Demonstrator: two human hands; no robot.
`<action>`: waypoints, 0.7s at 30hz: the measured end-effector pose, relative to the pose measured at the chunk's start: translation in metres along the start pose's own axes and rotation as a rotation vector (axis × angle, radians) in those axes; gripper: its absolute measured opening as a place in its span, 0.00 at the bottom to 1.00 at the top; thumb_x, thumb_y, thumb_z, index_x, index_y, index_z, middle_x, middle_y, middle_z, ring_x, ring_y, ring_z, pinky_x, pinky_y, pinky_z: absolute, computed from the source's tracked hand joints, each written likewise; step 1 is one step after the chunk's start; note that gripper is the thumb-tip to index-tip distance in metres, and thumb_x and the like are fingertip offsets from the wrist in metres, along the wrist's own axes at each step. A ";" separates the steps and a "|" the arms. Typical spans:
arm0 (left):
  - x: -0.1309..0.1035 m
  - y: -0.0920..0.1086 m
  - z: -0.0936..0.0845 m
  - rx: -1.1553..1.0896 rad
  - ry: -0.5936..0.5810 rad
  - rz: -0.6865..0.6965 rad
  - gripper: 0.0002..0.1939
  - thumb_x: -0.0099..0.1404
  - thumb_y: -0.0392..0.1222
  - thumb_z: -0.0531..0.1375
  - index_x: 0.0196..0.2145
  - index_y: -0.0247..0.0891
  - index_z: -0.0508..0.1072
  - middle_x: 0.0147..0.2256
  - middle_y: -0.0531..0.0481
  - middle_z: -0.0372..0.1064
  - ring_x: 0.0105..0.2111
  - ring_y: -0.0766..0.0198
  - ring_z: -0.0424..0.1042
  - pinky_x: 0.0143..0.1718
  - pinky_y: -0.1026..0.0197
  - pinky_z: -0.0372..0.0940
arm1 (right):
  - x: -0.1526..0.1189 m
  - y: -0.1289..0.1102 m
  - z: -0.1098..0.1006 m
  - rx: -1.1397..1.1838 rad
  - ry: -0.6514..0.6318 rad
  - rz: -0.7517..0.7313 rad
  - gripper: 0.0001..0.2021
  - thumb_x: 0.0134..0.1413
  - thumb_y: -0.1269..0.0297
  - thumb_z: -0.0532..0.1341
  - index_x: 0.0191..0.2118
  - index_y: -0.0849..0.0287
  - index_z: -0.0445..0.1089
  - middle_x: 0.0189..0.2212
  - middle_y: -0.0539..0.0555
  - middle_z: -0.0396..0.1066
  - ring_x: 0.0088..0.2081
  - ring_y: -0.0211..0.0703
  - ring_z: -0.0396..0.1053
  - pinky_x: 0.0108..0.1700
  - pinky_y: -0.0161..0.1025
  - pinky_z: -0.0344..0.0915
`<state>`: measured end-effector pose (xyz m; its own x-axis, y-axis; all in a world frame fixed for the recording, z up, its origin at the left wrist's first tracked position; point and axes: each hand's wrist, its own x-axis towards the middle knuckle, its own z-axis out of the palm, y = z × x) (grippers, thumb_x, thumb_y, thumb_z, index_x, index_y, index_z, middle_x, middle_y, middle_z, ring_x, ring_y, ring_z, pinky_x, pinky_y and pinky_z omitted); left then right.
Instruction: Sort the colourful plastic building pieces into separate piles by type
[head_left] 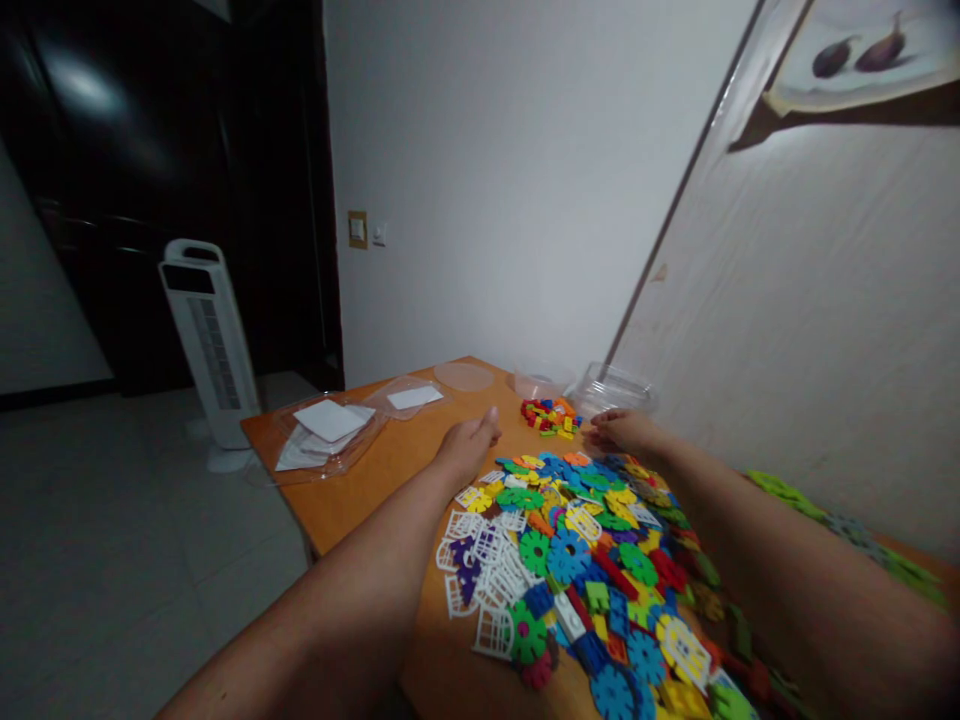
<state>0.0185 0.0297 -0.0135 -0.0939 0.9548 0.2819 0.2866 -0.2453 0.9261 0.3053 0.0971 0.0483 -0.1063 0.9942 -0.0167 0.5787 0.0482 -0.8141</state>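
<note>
My left hand (468,447) is over the table at the far left edge of a large pile of plastic pieces (577,560), thumb stretched out; its other fingers are mostly hidden behind it. Across the pile, my right hand (628,432) has its fingers extended leftward, nothing visible in them. Between the hands, slightly farther off, is a small heap of red, yellow, orange and green bricks (551,416). The big pile mixes notched discs, such as a blue disc (568,555), with building bricks and white fence pieces (495,580).
Clear plastic containers (615,388) stand at the table's far corner, by the wall. Transparent lids, one a round lid (463,376), and white papers (330,421) lie on the left part of the orange table (397,465). A white tower fan (210,345) stands on the floor.
</note>
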 end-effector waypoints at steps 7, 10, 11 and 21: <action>-0.001 0.004 -0.002 -0.010 -0.003 -0.004 0.41 0.63 0.76 0.47 0.33 0.33 0.80 0.37 0.36 0.80 0.40 0.49 0.78 0.45 0.53 0.69 | -0.056 0.008 -0.038 -0.059 -0.053 0.080 0.15 0.49 0.54 0.68 0.25 0.58 0.66 0.19 0.49 0.67 0.21 0.35 0.62 0.23 0.32 0.57; -0.001 0.007 -0.002 0.008 -0.004 -0.005 0.41 0.64 0.76 0.47 0.32 0.33 0.80 0.36 0.36 0.80 0.39 0.49 0.78 0.45 0.53 0.69 | -0.082 0.014 -0.048 -0.092 -0.128 0.062 0.16 0.47 0.51 0.69 0.27 0.58 0.67 0.19 0.49 0.67 0.22 0.34 0.61 0.24 0.32 0.56; -0.001 0.008 -0.002 0.010 -0.005 -0.002 0.41 0.64 0.76 0.47 0.32 0.33 0.79 0.36 0.36 0.80 0.39 0.49 0.78 0.45 0.52 0.69 | -0.089 0.016 -0.051 -0.101 -0.161 0.054 0.16 0.46 0.50 0.69 0.28 0.58 0.68 0.20 0.48 0.67 0.22 0.34 0.61 0.24 0.32 0.56; 0.001 0.004 -0.002 -0.026 -0.029 -0.014 0.40 0.62 0.76 0.50 0.33 0.34 0.80 0.37 0.37 0.80 0.40 0.48 0.78 0.47 0.52 0.69 | -0.131 0.021 -0.051 -0.236 -0.277 0.056 0.17 0.44 0.58 0.69 0.42 0.57 0.74 0.22 0.44 0.66 0.22 0.33 0.59 0.24 0.33 0.54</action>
<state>0.0179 0.0297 -0.0091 -0.0701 0.9624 0.2623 0.2607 -0.2361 0.9361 0.3728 -0.0271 0.0628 -0.2651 0.9339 -0.2401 0.7568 0.0472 -0.6519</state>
